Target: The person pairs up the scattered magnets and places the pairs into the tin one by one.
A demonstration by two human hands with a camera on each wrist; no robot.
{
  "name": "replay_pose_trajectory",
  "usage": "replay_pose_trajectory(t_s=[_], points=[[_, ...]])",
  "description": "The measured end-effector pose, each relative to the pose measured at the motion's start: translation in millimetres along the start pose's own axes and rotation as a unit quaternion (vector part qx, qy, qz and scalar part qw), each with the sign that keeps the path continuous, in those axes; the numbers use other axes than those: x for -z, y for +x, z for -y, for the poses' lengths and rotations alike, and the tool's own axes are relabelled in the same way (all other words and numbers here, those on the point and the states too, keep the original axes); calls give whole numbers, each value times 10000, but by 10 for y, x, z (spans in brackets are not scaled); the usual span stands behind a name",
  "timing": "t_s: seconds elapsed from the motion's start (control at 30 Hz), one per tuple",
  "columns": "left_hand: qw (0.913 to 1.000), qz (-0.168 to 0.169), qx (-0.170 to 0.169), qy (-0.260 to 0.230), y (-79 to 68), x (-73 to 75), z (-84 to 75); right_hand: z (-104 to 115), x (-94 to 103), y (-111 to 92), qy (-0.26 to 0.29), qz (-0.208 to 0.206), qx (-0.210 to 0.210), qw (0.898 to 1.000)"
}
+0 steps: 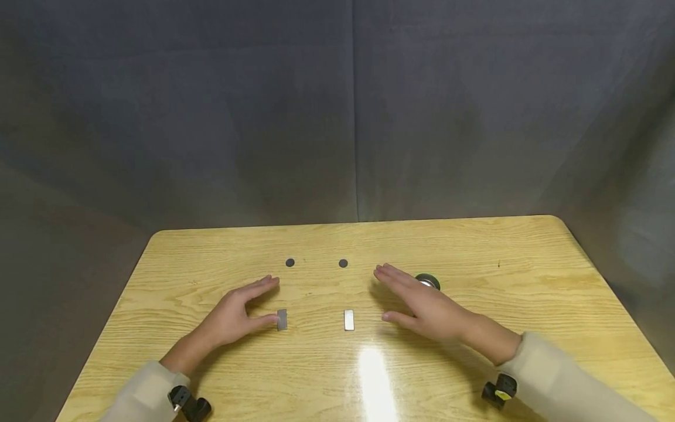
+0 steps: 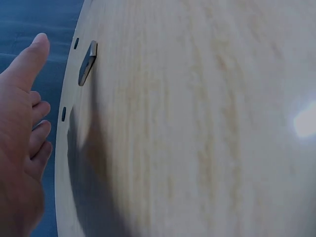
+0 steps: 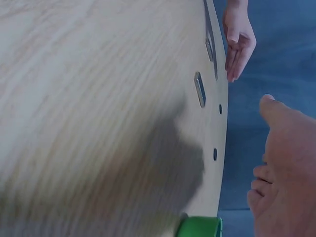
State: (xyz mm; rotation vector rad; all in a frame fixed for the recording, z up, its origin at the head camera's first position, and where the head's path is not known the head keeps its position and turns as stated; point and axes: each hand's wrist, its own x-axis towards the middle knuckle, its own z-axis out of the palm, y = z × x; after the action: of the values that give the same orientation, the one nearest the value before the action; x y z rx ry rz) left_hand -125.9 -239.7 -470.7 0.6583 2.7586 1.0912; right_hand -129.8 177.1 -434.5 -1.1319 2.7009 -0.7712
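Observation:
My left hand hovers over the table's left part with fingers straight and thumb apart, holding nothing. By its thumb tip in the head view lies a small grey rectangular piece. My right hand is likewise held above the table, fingers extended and nothing in its grasp. Between the hands sits a shiny silver rectangular piece. Farther back are two small dark discs, one on the left and one on the right. Partly hidden behind my right hand is a round, green-edged object; its green side shows in the right wrist view.
The wood-grain table has rounded far corners. Dark grey cloth hangs behind it and at both sides. A bright light reflection falls on the near middle of the tabletop. Each sleeve carries a small black camera, one left and one right.

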Motion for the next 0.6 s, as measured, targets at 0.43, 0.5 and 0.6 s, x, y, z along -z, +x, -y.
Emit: replay_pose_trajectory(t_s=[0.43, 0.5, 0.6], points=[[9996, 278, 72, 69, -67, -120, 43, 45, -248, 76, 218, 551, 104, 9982], [9995, 293, 41, 53, -72, -138, 53, 28, -296, 81, 307, 598, 158, 9976], [9996, 267, -29, 71, -80, -166, 73, 6, -354, 93, 512, 628, 207, 9965]])
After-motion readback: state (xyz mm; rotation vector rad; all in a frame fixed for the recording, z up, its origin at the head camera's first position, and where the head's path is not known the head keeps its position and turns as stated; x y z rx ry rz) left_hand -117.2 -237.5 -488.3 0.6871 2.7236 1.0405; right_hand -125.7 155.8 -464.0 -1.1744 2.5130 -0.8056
